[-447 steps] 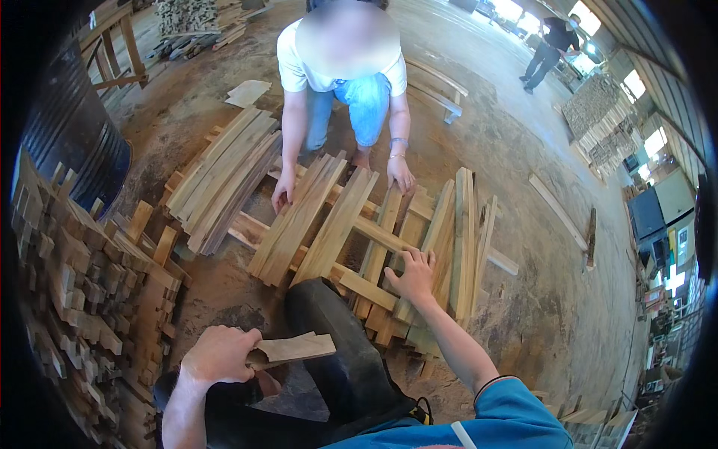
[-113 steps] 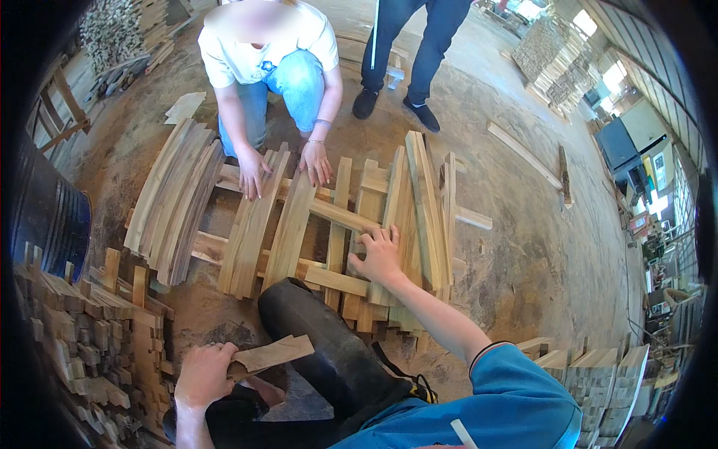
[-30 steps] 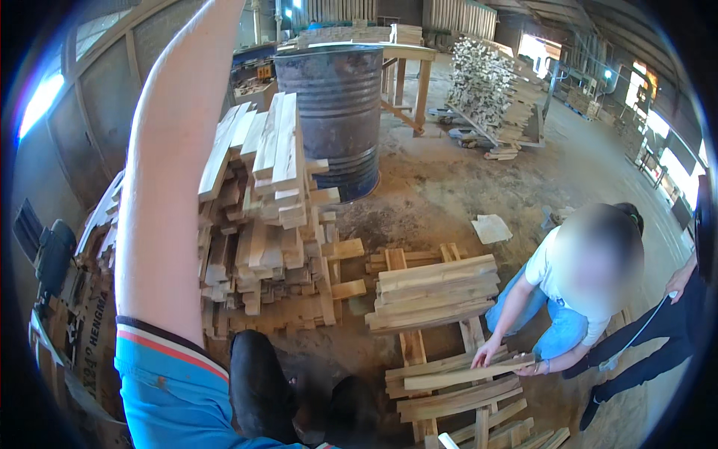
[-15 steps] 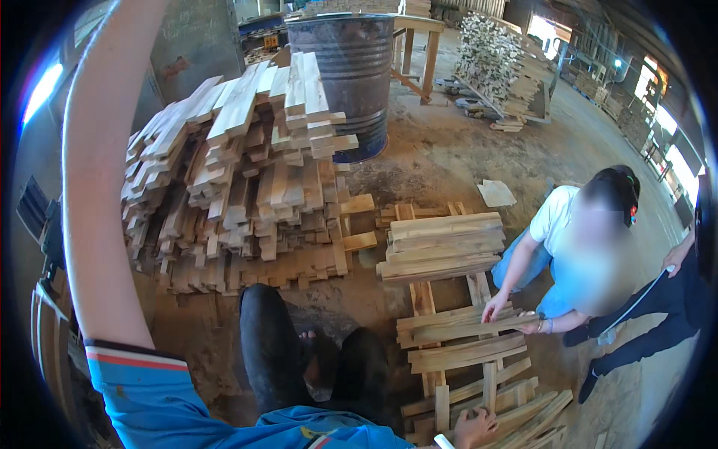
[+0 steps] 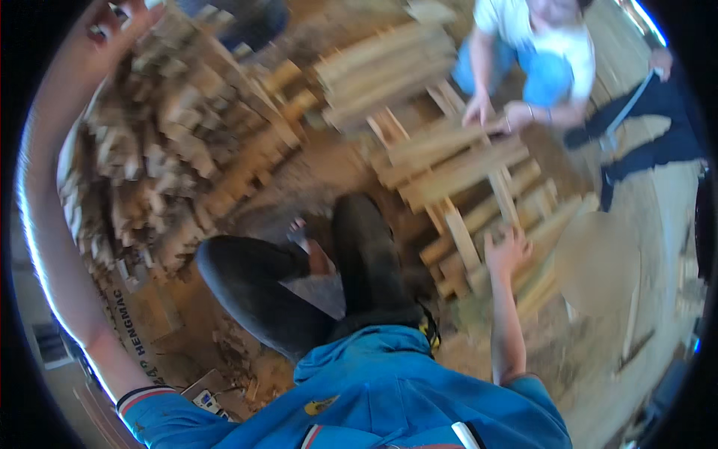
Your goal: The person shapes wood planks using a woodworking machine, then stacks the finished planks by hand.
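My left arm is raised along the left edge, and my left hand (image 5: pixel 108 37) is high at the upper left, in front of the big wood pile. Motion smears its fingers, so its grip cannot be made out. My right hand (image 5: pixel 510 251) rests at the near end of the wooden slats (image 5: pixel 467 238), fingers apart and bent, with no held piece visible. Across from me, a person in a white shirt has both hands on a slat (image 5: pixel 441 144) in the same row. These slats lie across longer bearer strips (image 5: pixel 502 196).
A tall pile of cut wood strips (image 5: pixel 187 127) stands at left, with a dark drum (image 5: pixel 258 22) behind it. A neat stack of slats (image 5: pixel 389 71) lies farther off. Another person in dark trousers (image 5: pixel 651 142) stands at right, holding a pale strap-like thing (image 5: pixel 627 112).
My view has tipped down and swung, so the slats appear higher and my lap shows more. The left hand has come into view, and more of my right arm shows. The picture is blurrier.
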{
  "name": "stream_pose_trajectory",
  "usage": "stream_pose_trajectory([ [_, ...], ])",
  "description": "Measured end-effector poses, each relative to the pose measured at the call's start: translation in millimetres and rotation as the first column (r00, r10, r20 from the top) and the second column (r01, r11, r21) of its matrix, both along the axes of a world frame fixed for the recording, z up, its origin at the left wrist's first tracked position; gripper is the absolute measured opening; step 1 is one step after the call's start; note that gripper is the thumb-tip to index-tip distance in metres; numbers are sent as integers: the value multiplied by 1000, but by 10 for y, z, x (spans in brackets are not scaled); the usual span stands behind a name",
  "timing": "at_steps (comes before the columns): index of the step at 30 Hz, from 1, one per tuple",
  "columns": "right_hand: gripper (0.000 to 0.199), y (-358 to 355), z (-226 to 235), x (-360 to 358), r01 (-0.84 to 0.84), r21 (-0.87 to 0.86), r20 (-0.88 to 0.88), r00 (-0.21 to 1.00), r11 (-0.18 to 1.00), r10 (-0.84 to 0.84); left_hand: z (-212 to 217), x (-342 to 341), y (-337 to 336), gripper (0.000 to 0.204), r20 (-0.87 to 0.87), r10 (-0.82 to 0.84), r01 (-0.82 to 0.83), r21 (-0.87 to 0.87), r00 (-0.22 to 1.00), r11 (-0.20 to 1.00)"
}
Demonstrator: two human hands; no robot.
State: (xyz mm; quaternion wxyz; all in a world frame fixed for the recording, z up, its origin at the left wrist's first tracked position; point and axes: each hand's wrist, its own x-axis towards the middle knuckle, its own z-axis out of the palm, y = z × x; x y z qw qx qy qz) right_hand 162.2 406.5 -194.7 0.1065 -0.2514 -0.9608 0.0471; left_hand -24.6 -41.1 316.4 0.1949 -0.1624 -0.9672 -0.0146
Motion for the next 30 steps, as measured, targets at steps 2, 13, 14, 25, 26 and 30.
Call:
stream_pose_trajectory([
  [2, 38, 57, -7, 88, 74, 28, 67, 995, 997, -76, -1101, -309, -1, 39, 229, -184, 210, -97, 956, 973],
  [13, 20, -70, -79, 108, -164, 8, -229, 960, 986, 161, -4585, -1048, 334, 45, 760, -74, 396, -250, 646, 884],
  [14, 17, -87, -69, 97, -187, -49, -230, 958, 981, 171, -4671, -1092, 312, 48, 771, -100, 366, -180, 629, 913],
  [25, 18, -120, -3, 37, -109, -101, -109, 989, 989, 98, -5752, -620, 1419, 104, 506, -293, 283, 98, 811, 954],
  [26, 19, -126, -8, 14, -121, -113, -125, 986, 986, 106, -5900, -619, 1436, 104, 508, -305, 301, 93, 805, 949],
  [30, 20, -173, 39, -38, -113, -105, -100, 990, 988, 103, -6357, -594, 1380, 85, 190, -423, 402, 138, 886, 905],
])
